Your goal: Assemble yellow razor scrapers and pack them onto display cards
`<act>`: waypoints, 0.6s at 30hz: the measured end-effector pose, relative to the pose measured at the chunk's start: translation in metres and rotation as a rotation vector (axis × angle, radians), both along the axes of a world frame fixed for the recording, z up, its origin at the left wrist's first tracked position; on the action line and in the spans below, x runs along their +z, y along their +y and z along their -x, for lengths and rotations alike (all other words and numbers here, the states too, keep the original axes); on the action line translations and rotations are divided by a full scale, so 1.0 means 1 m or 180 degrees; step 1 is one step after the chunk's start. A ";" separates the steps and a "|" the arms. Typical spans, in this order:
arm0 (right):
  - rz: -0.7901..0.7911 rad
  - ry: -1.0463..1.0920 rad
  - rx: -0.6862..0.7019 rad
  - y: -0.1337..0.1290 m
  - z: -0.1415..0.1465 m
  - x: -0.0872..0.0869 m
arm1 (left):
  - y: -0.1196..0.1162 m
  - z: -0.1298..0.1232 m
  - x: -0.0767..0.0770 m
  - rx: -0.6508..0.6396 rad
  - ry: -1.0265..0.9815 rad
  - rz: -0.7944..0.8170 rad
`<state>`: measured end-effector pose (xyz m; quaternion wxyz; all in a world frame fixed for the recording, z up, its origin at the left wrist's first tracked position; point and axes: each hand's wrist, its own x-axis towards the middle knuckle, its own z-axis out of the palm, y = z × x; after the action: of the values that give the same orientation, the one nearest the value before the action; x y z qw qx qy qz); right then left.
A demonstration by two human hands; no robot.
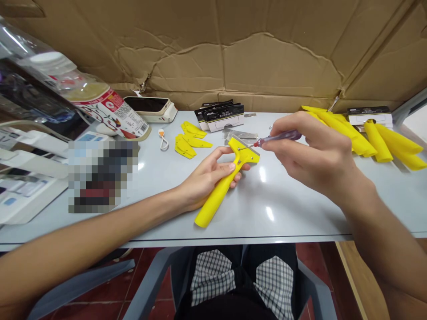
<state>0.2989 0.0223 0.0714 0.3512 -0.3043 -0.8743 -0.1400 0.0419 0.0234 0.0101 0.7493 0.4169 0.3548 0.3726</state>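
Note:
My left hand is wrapped round the neck of a yellow scraper, its handle slanting down toward the table's front edge. A metal blade shows along the scraper's head, and small screws sit in its yellow face. In my right hand is a screwdriver with a translucent purple handle. The screwdriver's tip points left and meets the scraper head near a screw; whether it sits in the slot is too small to tell. Just behind the head lie loose metal blades on the table.
Yellow head pieces lie left of the scraper, near a white cord loop. Black-and-white packages stand behind. Several yellow handles are piled right. A bottle, a phone and a white device occupy the left. Cardboard backs the table.

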 end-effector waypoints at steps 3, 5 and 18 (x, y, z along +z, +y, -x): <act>-0.0226 -0.0009 -0.0061 0.001 0.001 -0.001 | 0.001 0.000 -0.001 0.0012 -0.0049 0.0058; -0.0332 0.0044 -0.0105 0.002 0.002 -0.002 | 0.001 0.000 -0.001 0.0032 -0.0085 0.0089; 0.0031 0.0082 -0.0168 0.005 0.001 -0.005 | 0.003 -0.001 0.000 0.0123 -0.0253 0.0214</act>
<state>0.2981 0.0277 0.0668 0.3572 -0.3307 -0.8621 -0.1409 0.0429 0.0264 0.0105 0.7691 0.3694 0.3451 0.3911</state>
